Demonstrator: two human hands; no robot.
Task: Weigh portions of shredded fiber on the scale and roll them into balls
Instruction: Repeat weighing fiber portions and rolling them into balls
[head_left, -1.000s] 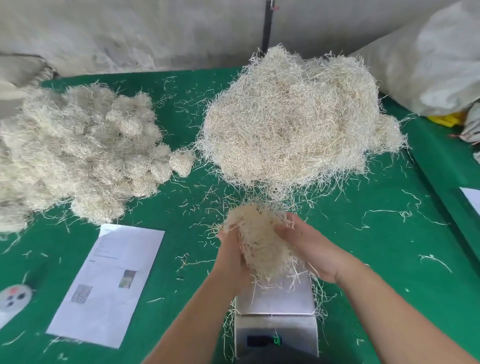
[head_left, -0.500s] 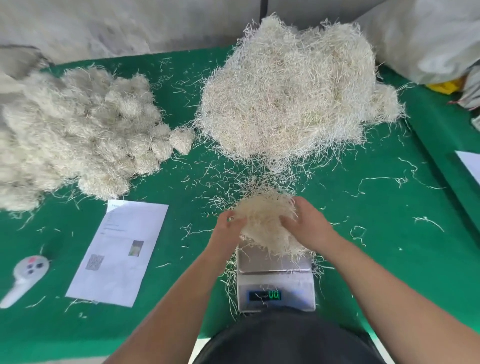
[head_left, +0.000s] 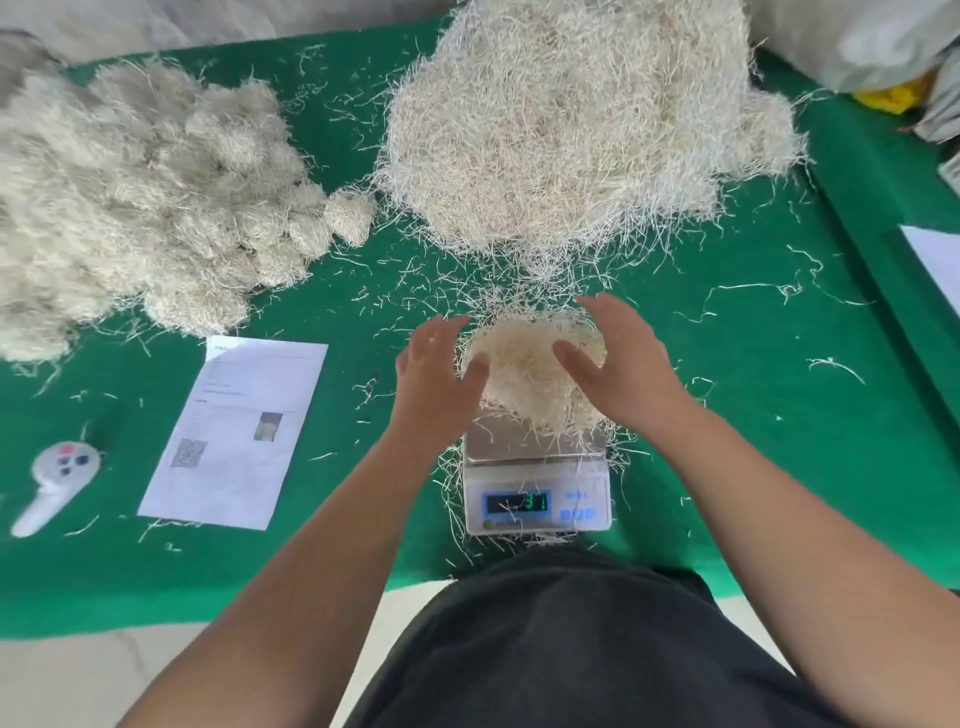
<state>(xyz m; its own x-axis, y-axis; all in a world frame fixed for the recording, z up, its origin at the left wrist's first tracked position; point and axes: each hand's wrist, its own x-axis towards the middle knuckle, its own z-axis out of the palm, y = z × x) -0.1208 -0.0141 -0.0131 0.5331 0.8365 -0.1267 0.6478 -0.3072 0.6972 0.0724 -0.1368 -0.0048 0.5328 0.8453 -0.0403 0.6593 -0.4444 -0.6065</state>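
Fiber portion (head_left: 530, 374) sits on the scale (head_left: 536, 478) at lower centre, flanked by the left hand (head_left: 436, 374) and right hand (head_left: 618, 364), fingers spread and relaxed, gripping nothing. Finished balls (head_left: 156, 208) heap at upper left; a loose pile (head_left: 582, 130) at upper centre awaits weighing, so much work likely remains.

The green table (head_left: 727, 395) carries the scale (head_left: 537, 488), loose fiber pile (head_left: 576, 124), rolled balls (head_left: 140, 208), a printed sheet (head_left: 234, 431) and a white remote (head_left: 52, 483).
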